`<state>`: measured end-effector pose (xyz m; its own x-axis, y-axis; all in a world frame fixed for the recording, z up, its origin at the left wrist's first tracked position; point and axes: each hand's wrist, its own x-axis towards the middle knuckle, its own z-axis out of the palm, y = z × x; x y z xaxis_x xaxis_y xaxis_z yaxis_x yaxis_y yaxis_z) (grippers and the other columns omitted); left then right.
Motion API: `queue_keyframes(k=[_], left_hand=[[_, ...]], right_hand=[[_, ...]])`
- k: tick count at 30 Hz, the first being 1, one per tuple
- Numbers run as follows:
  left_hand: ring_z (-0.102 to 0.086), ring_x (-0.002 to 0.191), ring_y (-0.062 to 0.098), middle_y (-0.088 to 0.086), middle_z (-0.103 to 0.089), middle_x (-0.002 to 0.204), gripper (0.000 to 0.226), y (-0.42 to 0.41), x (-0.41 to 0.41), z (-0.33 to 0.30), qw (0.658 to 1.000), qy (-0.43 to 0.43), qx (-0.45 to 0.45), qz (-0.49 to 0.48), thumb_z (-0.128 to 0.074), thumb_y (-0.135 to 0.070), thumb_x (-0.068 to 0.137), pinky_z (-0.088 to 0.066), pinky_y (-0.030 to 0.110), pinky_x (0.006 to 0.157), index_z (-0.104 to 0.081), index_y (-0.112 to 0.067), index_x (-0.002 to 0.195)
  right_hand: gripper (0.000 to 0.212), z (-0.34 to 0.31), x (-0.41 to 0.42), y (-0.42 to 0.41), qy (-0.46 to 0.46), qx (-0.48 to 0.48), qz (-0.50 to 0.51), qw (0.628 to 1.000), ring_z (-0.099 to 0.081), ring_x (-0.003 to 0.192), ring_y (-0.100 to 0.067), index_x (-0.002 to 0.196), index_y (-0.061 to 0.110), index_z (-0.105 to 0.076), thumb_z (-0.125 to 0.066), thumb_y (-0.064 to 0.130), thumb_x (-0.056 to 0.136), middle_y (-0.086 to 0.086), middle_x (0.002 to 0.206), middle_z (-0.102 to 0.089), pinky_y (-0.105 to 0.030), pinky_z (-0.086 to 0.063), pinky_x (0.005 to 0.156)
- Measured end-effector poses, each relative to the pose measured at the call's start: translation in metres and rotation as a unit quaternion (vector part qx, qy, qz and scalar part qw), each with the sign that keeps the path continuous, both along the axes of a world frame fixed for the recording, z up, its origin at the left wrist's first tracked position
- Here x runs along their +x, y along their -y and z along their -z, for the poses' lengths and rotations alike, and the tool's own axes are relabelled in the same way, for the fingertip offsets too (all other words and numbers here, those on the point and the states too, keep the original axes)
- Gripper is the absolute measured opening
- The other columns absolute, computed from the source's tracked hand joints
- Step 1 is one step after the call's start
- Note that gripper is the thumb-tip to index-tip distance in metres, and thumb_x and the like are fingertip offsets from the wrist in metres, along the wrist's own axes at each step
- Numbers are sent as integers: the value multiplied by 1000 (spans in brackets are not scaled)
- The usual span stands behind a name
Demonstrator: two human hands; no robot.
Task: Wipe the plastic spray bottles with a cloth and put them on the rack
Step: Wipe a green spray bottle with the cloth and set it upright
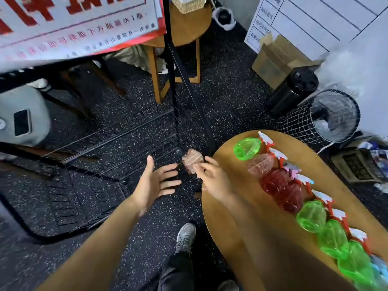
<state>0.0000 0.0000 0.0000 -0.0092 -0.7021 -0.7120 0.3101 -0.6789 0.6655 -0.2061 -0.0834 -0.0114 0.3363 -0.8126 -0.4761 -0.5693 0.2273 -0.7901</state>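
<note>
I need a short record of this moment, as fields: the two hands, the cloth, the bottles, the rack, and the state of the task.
left hand: left hand open, palm turned toward the cloth, holding nothing
right hand: right hand pinches the cloth
cloth: small pinkish folded cloth, held between table edge and rack
bottles: spray bottles lie in a row on the round wooden table; green, pink, red, then green again
rack: black wire rack left of the table; no bottles visible on it
task state: no bottle in hand yet

Spray bottles (310,215) on wooden table (235,206)
</note>
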Motion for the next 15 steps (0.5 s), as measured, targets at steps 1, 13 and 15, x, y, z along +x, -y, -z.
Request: queue_keyframes(k=[1, 13, 15], left_hand=[[-71, 123, 29, 7, -64, 147, 108, 2, 0, 2, 1000, -8, 0, -3, -15, -95, 77, -53, 45, 97, -62, -24, 144], [-63, 133, 23, 0, -71, 140, 104, 1, -58, 3, 999, 15, -28, 23, -5, -85, 88, -47, 47, 111, -68, -18, 135], [-65, 129, 24, 5, -73, 134, 104, 1, -85, 1, 999, -1, -31, 25, -5, -85, 87, -44, 48, 112, -68, -16, 133]], right_hand=[[40, 7, 2, 2, -18, -3, -6, 1000, -65, 109, -11, 132, 19, -70, -60, 45, 104, 12, 162, -34, -46, -64, 84], [12, 12, -38, -27, 49, -101, 86, 990, -66, 85, 6, 107, 19, -79, -73, 17, 97, 14, 99, -77, -10, -46, 73], [8, 9, -65, -40, 61, -91, 129, 986, -64, 75, 7, 98, 20, -79, -76, 14, 93, 15, 88, -75, -11, -45, 68]])
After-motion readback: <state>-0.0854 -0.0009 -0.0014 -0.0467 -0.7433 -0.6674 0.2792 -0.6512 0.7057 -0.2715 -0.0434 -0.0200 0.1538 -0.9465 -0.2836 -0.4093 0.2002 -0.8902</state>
